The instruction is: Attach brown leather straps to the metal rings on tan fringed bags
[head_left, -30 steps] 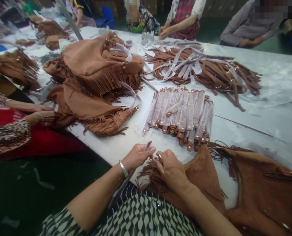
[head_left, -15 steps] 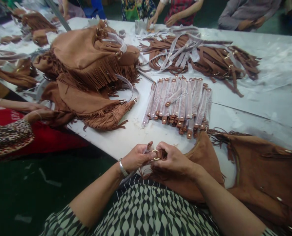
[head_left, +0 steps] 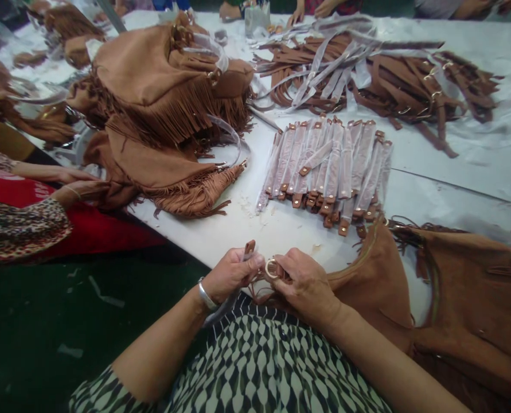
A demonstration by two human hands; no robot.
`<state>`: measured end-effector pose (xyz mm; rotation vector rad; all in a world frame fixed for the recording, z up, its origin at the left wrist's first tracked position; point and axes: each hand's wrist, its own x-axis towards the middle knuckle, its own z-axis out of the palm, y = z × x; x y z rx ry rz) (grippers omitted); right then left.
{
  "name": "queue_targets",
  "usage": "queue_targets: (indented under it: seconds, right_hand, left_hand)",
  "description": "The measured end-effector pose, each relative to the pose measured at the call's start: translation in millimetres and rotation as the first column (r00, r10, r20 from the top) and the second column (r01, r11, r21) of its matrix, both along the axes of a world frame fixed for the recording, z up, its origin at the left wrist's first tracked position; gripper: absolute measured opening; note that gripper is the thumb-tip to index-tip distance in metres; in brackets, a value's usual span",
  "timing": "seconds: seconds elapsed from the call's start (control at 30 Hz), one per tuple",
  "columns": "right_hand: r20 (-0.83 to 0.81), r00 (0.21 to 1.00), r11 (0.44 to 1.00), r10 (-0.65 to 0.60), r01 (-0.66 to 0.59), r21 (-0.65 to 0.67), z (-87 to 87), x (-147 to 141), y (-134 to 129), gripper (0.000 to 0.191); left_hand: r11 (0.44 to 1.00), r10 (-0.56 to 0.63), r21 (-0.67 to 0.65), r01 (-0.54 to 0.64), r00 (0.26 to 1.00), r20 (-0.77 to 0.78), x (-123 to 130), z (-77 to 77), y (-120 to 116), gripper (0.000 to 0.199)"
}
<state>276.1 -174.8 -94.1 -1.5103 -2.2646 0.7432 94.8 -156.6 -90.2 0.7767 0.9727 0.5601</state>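
Note:
In front of my waist, my left hand (head_left: 229, 275) is closed on a plastic-wrapped strap, whose brown leather end (head_left: 249, 247) sticks up past the thumb. Close by, my right hand (head_left: 309, 284) pinches the leather tab beside a gold metal ring (head_left: 266, 268). That ring belongs to a brown suede bag (head_left: 378, 272), which lies at the table edge, partly hidden by my right arm. A small gap separates the left fingertips from the ring. Thin brown cords hang below both hands.
Wrapped short straps (head_left: 324, 166) lie stacked ahead, with loose brown straps (head_left: 410, 86) behind. Fringed bags (head_left: 139, 74) are piled left, where a co-worker's hands (head_left: 83, 189) hold one. Another brown bag (head_left: 474, 292) lies right. More people's hands show across the white table (head_left: 281, 235).
My left hand has drawn back leftward from the ring, leaving a gap and showing more of the ring. The right hand keeps its pinch. The view has tilted down and shifted slightly left.

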Motion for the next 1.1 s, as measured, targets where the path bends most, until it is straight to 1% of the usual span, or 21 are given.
queue_targets:
  seconds: [0.07, 0.13, 0.27, 0.33, 0.4, 0.5, 0.6, 0.67, 0.77, 0.83, 0.93, 1.0, 1.1]
  right_hand:
    - [0.081, 0.997, 0.999, -0.014, 0.011, 0.049, -2.3, -4, -4, 0.014]
    - [0.106, 0.994, 0.998, -0.018, 0.012, 0.061, -4.1, -6, -6, 0.016]
    - [0.021, 0.999, 0.999, 0.029, -0.029, -0.013, -3.7, -3, -5, 0.023]
    - [-0.011, 1.000, 0.999, 0.028, -0.028, -0.031, -2.5, 0, -4, 0.019]
    - [-0.005, 1.000, 0.999, 0.004, -0.005, -0.044, -1.9, 1, -4, 0.014]
    - [0.023, 0.998, 0.994, -0.054, 0.056, -0.090, -1.8, 1, -5, 0.011]
    - [-0.016, 0.995, 0.985, -0.096, 0.092, -0.149, -0.3, 3, -3, 0.012]
    - [-0.075, 0.995, 0.979, -0.073, 0.057, -0.197, 2.5, 6, -1, 0.017]
    - [-0.124, 0.992, 0.970, -0.021, -0.010, -0.243, 8.1, 12, 3, 0.021]
    - [-0.109, 0.994, 0.971, -0.010, -0.016, -0.237, 10.2, 14, 4, 0.021]
    - [-0.063, 0.998, 0.979, 0.000, -0.013, -0.205, 8.7, 13, 4, 0.023]
    - [-0.036, 0.999, 0.983, -0.002, -0.004, -0.184, 5.9, 10, 3, 0.023]
    - [0.008, 1.000, 0.989, -0.012, 0.013, -0.148, 1.9, 6, 1, 0.022]
  left_hand:
    - [0.999, -0.020, -0.027, 0.020, 1.000, 0.015, 1, -0.7, -3, 0.028]
    - [0.997, -0.033, -0.068, 0.035, 0.999, 0.041, 2, -3.4, -5, 0.028]
    - [0.995, 0.006, -0.101, 0.001, 0.997, 0.074, 3, -7.3, -8, 0.026]
    - [0.994, 0.012, -0.110, -0.002, 0.996, 0.091, 5, -7.6, -7, 0.028]
    - [0.993, -0.001, -0.114, 0.014, 0.994, 0.108, 7, -8.4, -6, 0.029]
    - [0.999, 0.005, -0.050, -0.001, 0.997, 0.077, 11, -11.5, -7, 0.028]
    - [0.997, 0.065, 0.034, -0.066, 0.998, 0.018, 14, -15.0, -11, 0.026]
    - [0.996, 0.082, 0.020, -0.082, 0.996, 0.021, 16, -16.9, -13, 0.026]
    - [0.995, 0.078, -0.070, -0.073, 0.994, 0.080, 15, -19.6, -13, 0.026]
    - [0.990, 0.106, -0.109, -0.093, 0.987, 0.123, 13, -21.0, -10, 0.026]
    - [0.986, 0.144, -0.100, -0.132, 0.982, 0.118, 9, -20.9, -4, 0.023]
    - [0.988, 0.136, -0.077, -0.130, 0.988, 0.077, 8, -19.2, -2, 0.023]
    - [0.994, 0.087, -0.066, -0.086, 0.996, 0.005, 9, -16.0, -2, 0.030]
